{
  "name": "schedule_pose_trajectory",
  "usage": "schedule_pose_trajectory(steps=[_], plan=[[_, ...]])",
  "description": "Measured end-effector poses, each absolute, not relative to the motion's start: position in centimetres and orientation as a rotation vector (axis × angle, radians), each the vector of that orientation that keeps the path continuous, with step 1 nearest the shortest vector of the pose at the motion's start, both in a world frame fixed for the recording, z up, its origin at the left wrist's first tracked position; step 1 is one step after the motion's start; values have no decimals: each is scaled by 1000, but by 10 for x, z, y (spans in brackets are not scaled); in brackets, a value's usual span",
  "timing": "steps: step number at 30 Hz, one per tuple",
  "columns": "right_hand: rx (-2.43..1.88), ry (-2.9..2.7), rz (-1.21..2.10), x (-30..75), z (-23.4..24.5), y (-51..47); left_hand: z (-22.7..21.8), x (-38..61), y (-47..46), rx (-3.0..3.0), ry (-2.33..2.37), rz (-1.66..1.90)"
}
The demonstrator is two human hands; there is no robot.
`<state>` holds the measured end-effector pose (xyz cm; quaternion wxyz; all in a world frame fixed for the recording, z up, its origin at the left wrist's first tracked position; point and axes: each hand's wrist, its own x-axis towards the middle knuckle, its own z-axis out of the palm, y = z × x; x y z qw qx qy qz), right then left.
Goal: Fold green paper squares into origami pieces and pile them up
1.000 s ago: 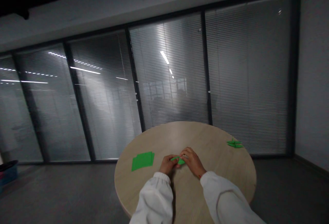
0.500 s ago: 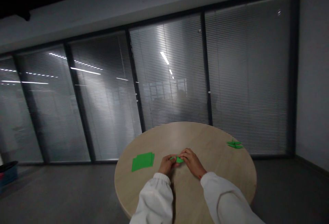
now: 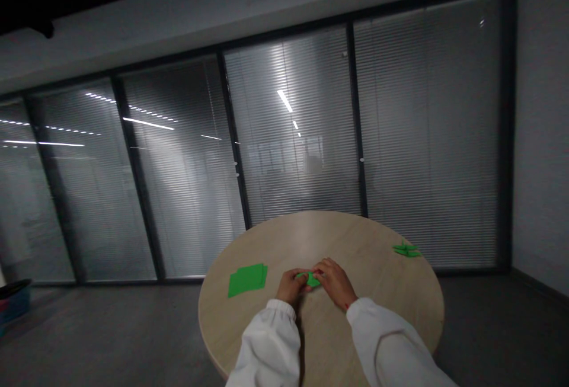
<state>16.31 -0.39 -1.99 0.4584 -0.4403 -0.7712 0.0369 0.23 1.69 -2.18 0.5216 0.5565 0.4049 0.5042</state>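
A small piece of folded green paper [image 3: 313, 280] is between my two hands, just above the middle of the round table. My left hand [image 3: 291, 285] pinches its left side, with the fingers covering part of it. The fingertips of my right hand [image 3: 334, 283] close on the paper's upper right edge. To the left of my hands lies a loose stack of flat green paper sheets [image 3: 247, 280]. Several folded green paper pieces [image 3: 406, 250] lie together near the table's right edge.
The round wooden table [image 3: 311, 230] has a curved rim all round. Behind it stands a glass partition [image 3: 297, 114] with blinds and dark frames. A bin [image 3: 16, 303] is on the floor at the far left.
My right fingers have shifted slightly along the green paper, and a little more of its surface shows between my hands. The sheets and the folded pieces have stayed put.
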Motion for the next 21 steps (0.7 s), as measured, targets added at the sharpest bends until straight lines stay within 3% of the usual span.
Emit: schedule_pose_trajectory(steps=[21], plan=[[-1170,-2071,-248,161,-15,-9,-15,8,14,1206,1153,1184]])
